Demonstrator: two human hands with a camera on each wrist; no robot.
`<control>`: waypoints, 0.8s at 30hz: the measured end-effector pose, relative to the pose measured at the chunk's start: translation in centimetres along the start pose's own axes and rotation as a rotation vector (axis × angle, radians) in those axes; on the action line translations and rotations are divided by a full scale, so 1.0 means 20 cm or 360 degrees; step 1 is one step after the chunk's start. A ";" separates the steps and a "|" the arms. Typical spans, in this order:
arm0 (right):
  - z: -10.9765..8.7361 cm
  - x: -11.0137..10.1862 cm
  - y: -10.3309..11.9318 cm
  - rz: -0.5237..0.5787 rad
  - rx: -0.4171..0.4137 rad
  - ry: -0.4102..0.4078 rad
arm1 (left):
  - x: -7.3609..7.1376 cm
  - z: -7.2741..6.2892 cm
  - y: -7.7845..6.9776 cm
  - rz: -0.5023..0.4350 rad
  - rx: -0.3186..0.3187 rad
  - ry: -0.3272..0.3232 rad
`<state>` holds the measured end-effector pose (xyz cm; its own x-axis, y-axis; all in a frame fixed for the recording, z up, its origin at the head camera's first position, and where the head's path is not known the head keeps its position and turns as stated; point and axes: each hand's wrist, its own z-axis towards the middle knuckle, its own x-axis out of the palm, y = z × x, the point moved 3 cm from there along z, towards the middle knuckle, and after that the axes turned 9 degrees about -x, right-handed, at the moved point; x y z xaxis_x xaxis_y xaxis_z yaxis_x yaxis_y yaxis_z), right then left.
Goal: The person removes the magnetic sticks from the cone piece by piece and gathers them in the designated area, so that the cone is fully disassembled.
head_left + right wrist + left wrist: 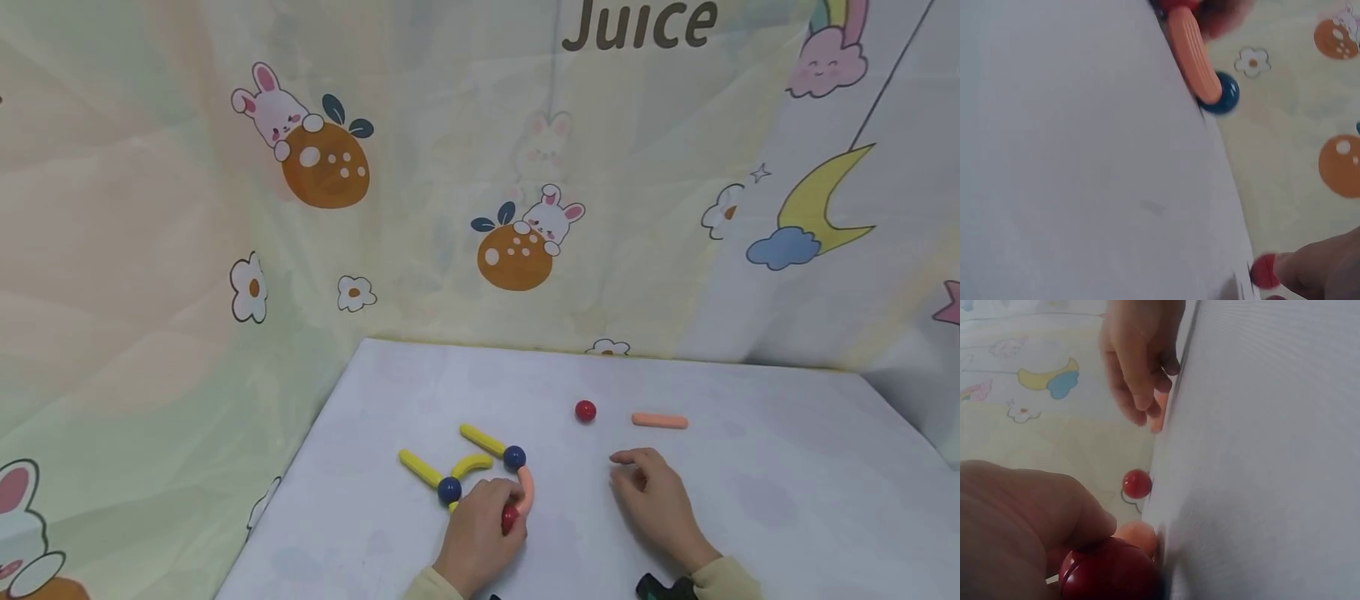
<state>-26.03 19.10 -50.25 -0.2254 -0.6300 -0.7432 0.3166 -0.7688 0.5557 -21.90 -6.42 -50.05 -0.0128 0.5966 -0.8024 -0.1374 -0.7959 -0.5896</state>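
Observation:
My left hand [478, 533] pinches a red ball [510, 518] low over the white table. A curved pink rod [527, 490] runs from that ball to a dark blue ball [514, 457], where a straight yellow rod [482, 439] joins. Beside it, another blue ball [449, 490] joins a straight yellow rod [420, 469] and a curved yellow rod [472, 465]; a further yellow piece there is mostly hidden by the left hand. My right hand [660, 504] holds nothing, its fingers loosely bent, nearest to a straight pink rod [660, 421] and a loose red ball [586, 411].
The white tabletop [810, 483] ends at a back edge against a printed cloth [420, 208] with rabbits and oranges. The same cloth hangs along the left side. A black strap or device [663, 587] sits at the right wrist.

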 end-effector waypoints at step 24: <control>0.21 0.31 0.26 0.0203 -0.0085 0.0227 | 0.00 -0.01 0.00 -0.0209 0.0142 0.0021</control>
<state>-29.63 10.63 -50.44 -0.0484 -0.6971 -0.7154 0.3838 -0.6742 0.6310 -21.80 -6.37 -50.10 0.0239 0.6930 -0.7205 -0.2244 -0.6986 -0.6794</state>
